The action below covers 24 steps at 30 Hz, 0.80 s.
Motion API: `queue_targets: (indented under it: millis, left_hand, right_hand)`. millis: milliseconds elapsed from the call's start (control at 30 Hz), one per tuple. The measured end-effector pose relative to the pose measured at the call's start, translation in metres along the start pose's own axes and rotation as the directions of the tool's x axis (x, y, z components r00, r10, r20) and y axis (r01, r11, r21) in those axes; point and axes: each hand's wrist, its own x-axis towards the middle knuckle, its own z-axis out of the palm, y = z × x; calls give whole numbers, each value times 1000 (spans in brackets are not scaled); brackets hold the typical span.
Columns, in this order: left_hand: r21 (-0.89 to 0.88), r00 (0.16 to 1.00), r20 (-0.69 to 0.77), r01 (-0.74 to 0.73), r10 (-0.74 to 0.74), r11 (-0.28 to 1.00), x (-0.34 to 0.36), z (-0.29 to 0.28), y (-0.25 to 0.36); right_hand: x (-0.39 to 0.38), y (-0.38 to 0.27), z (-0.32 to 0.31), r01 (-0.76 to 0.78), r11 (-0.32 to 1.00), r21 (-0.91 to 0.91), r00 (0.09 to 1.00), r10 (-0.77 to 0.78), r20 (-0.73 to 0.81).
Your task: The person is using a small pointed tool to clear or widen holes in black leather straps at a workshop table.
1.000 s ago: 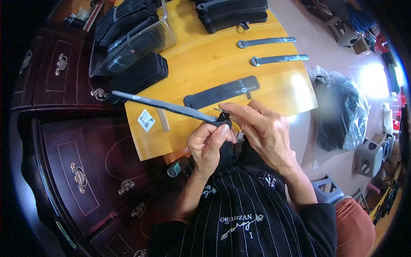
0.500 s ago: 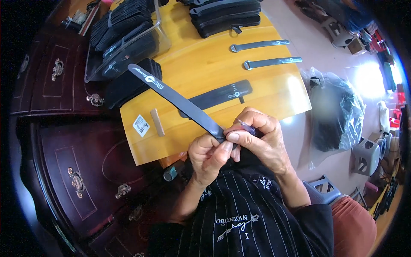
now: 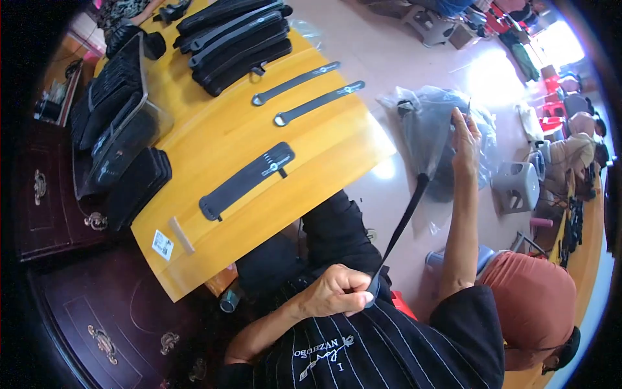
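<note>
A long black strap runs taut from my left hand up to the right. My left hand is closed in front of my striped shirt, pinching the strap's lower end between thumb and fingers. Raised and reaching out to the right, my right hand has its fingers pressed together at the strap's upper stretch, which looks greyish and blurred. Something thin and pointed stands up from those fingers, too small to name. On the yellow table lie a wide black strap and two narrow straps with ring ends, one being the nearer narrow strap.
Stacked black straps fill the table's far side. A clear bin of straps stands at left, beside a dark pile. Dark drawers flank the table. A plastic-wrapped bundle and grey stool are on the floor at right.
My hands, together before, are now far apart. The right one has swung up and right, the left slightly down, with the strap stretched between them. My view has turned to the right.
</note>
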Motion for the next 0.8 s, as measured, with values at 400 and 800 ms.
queue_targets:
  millis: [400, 800]
  left_hand:
    - [225, 814, -422, -332, 398, 916, -18, -24, 33]
    - [177, 573, -673, -489, 468, 854, -37, -34, 41]
  right_hand:
    - [-42, 8, 8, 516, 726, -454, 825, -564, 37]
    - [-148, 24, 97, 602, 601, -526, 791, -356, 498]
